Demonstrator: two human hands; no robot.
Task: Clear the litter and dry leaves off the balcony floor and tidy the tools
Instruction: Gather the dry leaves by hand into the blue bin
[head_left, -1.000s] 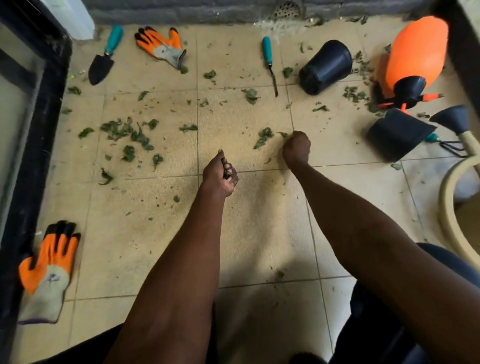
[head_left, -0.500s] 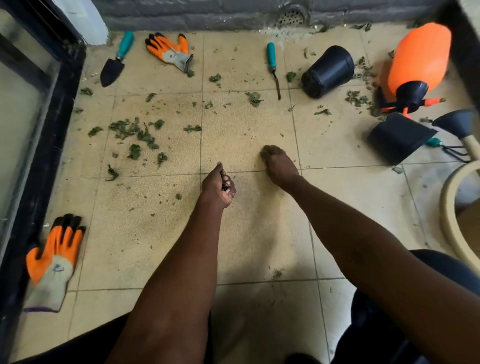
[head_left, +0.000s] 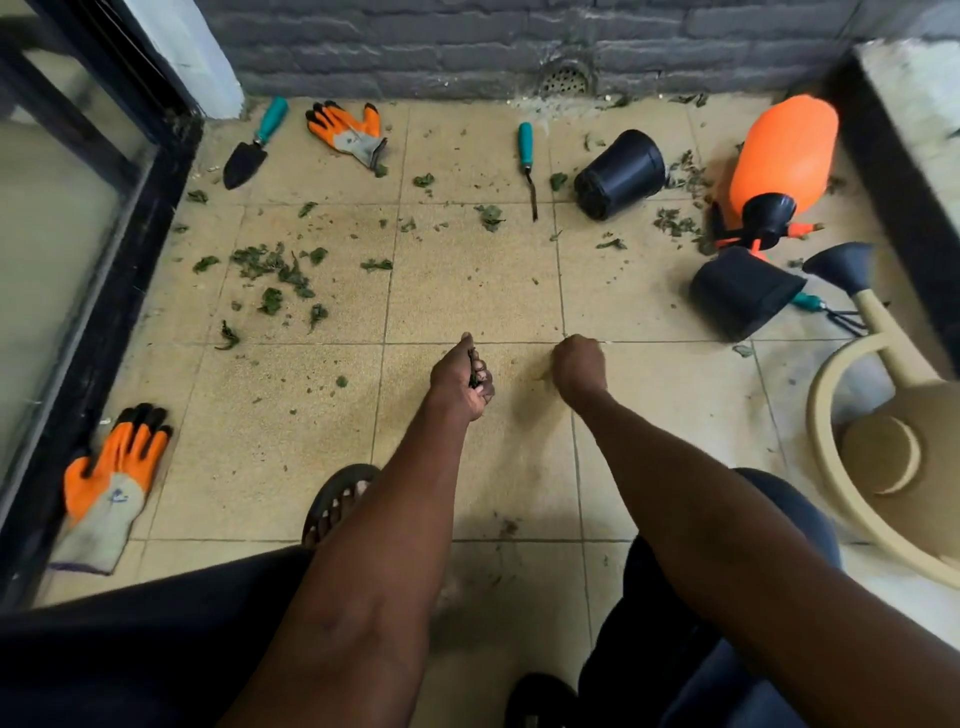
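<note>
**Gathering leaves by hand on a tiled balcony**

The left hand (head_left: 462, 376) cups collected leaves in curled fingers. The right hand (head_left: 577, 366) is fisted at the floor; its contents cannot be told. Most loose leaves (head_left: 272, 267) remain far left, likely the next reach.

Probably a home balcony — tiled floor (head_left: 467, 291), brick wall (head_left: 467, 47), trowel (head_left: 254, 143).
</note>
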